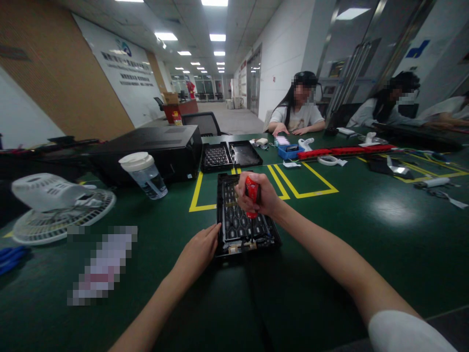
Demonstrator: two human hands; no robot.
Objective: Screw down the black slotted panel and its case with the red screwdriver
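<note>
A black rectangular tray-like part [245,226] with rows of round cells lies on the green table in front of me. My right hand [261,195] is closed around a red-handled screwdriver [252,193], held upright with its tip down on the part's near end. My left hand [200,250] rests against the part's left near corner, fingers together and pressed to its edge, steadying it.
Two more black trays [230,155] lie farther back, beside a black box [161,149]. A lidded plastic cup [144,175] and a white fan [54,205] stand at left. Yellow tape lines [293,183] mark the table. Other people sit at the far side with tools and parts.
</note>
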